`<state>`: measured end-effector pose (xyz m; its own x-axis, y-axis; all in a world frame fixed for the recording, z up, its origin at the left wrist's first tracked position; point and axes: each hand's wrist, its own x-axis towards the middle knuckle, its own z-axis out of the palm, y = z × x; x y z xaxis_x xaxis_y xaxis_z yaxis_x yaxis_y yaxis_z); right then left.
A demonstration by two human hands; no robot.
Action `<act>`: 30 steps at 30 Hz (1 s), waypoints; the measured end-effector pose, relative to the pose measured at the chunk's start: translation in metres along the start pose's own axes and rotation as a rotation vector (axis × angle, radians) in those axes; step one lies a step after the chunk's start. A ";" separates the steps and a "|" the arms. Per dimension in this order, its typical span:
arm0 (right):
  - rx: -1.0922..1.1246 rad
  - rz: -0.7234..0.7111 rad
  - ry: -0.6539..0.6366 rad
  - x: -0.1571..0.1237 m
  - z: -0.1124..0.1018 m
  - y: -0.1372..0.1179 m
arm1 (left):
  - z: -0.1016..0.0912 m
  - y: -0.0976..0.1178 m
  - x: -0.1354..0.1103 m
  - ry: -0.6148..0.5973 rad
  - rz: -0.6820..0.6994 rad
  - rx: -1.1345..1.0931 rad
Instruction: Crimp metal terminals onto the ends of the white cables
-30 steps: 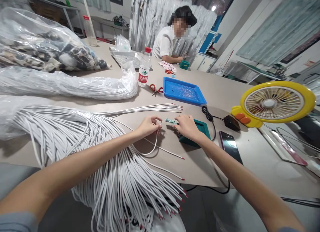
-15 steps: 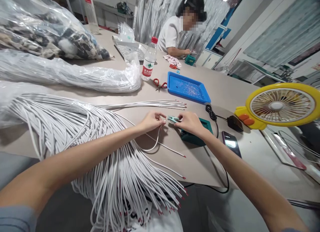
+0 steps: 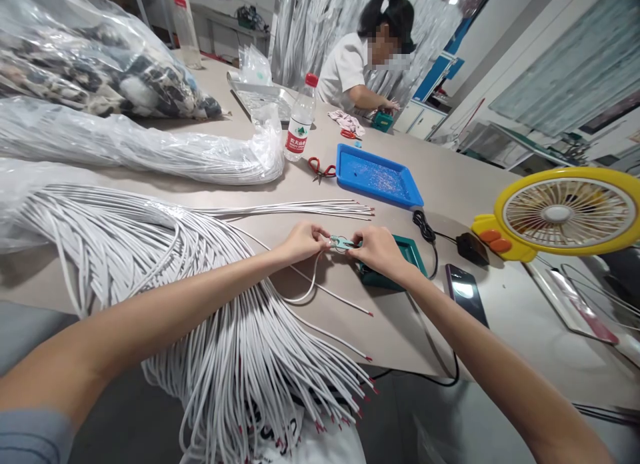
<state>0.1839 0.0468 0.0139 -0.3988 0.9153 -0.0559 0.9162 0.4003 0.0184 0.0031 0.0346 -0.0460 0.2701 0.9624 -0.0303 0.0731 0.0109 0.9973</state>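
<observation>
My left hand (image 3: 303, 241) pinches the end of a thin white cable (image 3: 305, 287) that loops down onto the table. My right hand (image 3: 377, 249) pinches a small teal part (image 3: 341, 243), and the two hands meet at it. Under my right wrist sits a green block-like device (image 3: 406, 259) with a black cord (image 3: 423, 227). A big bundle of white cables with red tips (image 3: 200, 317) spills over the table's near edge on my left. Several cables lie straight in a separate row (image 3: 300, 209) just beyond my hands.
A blue tray (image 3: 377, 177), red scissors (image 3: 320, 169) and a water bottle (image 3: 301, 121) stand behind. Plastic bags of cables (image 3: 140, 154) fill the left. A yellow fan (image 3: 560, 214) and a phone (image 3: 465, 294) are on the right. A person in white (image 3: 363, 71) works at the far end.
My hands have come closer together, the cable end and the teal part now meeting. The view shifted slightly; the far person leaned over their work.
</observation>
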 end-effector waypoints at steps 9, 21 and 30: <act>0.080 -0.081 0.017 -0.005 0.006 0.020 | -0.001 -0.004 0.002 -0.008 0.037 0.025; 0.093 -0.069 0.449 -0.019 0.004 0.025 | -0.004 0.004 0.000 0.018 0.049 -0.088; 1.307 0.017 0.130 -0.031 0.033 -0.036 | -0.004 0.023 -0.015 -0.134 0.129 -0.266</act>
<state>0.1648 0.0028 -0.0183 -0.3205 0.9467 0.0320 0.2533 0.1182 -0.9602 -0.0026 0.0218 -0.0226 0.3862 0.9163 0.1061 -0.2187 -0.0208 0.9756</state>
